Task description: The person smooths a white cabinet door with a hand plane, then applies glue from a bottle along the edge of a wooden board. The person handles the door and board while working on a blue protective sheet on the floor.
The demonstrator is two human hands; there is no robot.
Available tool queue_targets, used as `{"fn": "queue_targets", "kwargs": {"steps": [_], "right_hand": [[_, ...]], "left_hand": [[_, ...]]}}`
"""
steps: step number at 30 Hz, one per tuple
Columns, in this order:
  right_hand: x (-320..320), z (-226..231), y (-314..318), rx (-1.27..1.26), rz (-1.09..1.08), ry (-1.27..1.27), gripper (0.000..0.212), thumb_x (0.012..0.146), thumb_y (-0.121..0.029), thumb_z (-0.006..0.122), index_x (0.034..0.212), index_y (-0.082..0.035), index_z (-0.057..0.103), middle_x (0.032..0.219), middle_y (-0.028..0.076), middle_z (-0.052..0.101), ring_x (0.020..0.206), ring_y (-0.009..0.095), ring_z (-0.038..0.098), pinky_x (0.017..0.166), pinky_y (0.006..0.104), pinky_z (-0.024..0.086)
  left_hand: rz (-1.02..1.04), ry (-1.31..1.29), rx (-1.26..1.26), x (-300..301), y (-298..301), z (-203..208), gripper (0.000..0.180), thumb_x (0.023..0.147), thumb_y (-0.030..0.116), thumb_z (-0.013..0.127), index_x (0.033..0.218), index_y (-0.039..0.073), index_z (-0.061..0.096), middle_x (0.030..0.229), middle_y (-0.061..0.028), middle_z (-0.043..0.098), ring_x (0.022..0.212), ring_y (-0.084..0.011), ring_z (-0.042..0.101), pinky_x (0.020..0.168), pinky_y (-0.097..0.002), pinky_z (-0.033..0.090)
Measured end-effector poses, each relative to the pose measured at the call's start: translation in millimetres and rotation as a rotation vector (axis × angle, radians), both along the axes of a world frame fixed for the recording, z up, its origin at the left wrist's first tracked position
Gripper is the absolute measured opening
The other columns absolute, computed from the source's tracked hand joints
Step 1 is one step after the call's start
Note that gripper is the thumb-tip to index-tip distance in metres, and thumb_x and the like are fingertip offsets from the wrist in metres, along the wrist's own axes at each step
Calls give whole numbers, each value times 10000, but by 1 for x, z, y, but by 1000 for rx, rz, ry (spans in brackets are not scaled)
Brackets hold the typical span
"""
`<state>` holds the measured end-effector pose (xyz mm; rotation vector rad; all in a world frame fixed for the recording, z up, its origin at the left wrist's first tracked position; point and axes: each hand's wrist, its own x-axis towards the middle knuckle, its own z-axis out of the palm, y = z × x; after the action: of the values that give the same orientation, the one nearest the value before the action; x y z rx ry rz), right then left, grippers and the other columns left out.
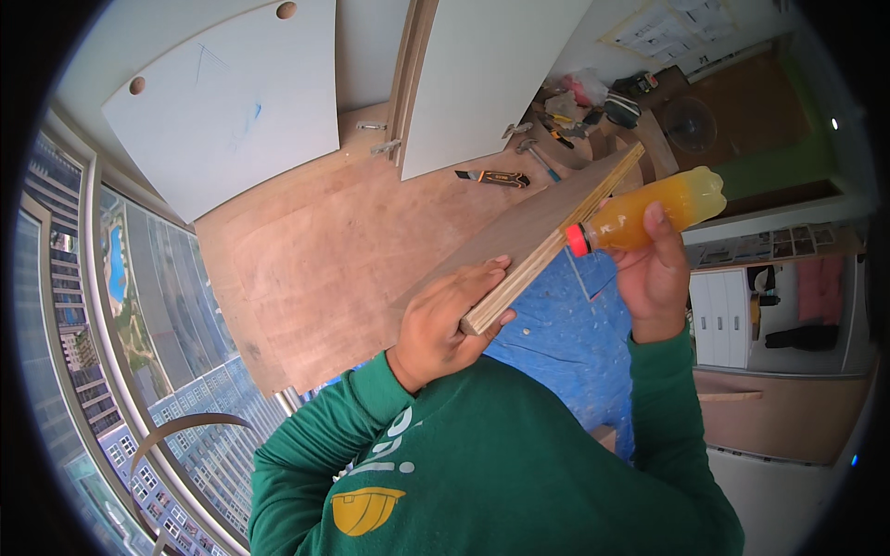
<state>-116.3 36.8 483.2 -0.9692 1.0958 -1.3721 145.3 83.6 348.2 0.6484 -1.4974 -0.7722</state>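
My left hand (454, 320) grips the near end of a plywood board (519, 291), fingers over its top face and thumb at the edge. The layered edge of the board is turned up and slants away toward the far right. In my right hand (656, 273) is a clear plastic bottle (640, 215) of yellow-orange liquid. It lies tilted on its side, its red cap (578, 240) pointing left, at or very close to the board's edge; contact I cannot tell. My right thumb lies across the bottle's side, while the bottle hides some of the other fingers.
Beyond the board, a wooden work surface (287, 269) holds a utility knife (492, 178) and a hammer (540, 159). White panels (250, 102) with hinges stand at the back. Tools and scraps (579, 111) crowd the far right. Blue sheeting (556, 343) lies below; windows (139, 278) line the left.
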Motion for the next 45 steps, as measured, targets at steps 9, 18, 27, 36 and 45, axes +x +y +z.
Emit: {"fn": "queue_targets", "kwargs": {"steps": [9,18,27,36,45], "right_hand": [[10,-1,-1,-6,-7,66,371,1078,-250,704,1356,-25,605,1238,179,723,1193,318,731,966,464,642],[47,18,17,-225,4,527,316,943,-88,839,1209,15,700,1116,115,752,1013,187,720,910,315,577],[69,35,14,-291,58,864,276,922,-51,845,1159,27,730,1069,107,770,961,165,717,895,303,564],[75,35,14,-274,10,786,174,925,-24,864,1055,31,763,989,67,773,881,114,699,807,264,554],[58,33,22,-206,18,838,309,939,-108,858,1181,18,711,1125,111,761,1000,156,708,927,301,559]], "left_hand": [[4,33,-11,1,-3,0,508,870,27,886,1316,-44,652,1309,-263,748,1223,-393,745,1019,-435,593],[-16,54,-5,1,-4,-1,502,870,18,885,1311,-54,656,1281,-266,750,1225,-401,743,1016,-441,599],[-6,57,4,2,-5,-2,488,872,26,884,1303,-53,670,1294,-257,751,1197,-390,754,992,-430,604],[-6,63,-16,2,-6,0,503,860,35,893,1305,-55,675,1306,-255,750,1192,-390,756,1000,-433,605],[-18,68,-3,2,-4,0,507,857,22,893,1307,-53,671,1296,-254,752,1212,-394,749,1002,-436,604]]}}
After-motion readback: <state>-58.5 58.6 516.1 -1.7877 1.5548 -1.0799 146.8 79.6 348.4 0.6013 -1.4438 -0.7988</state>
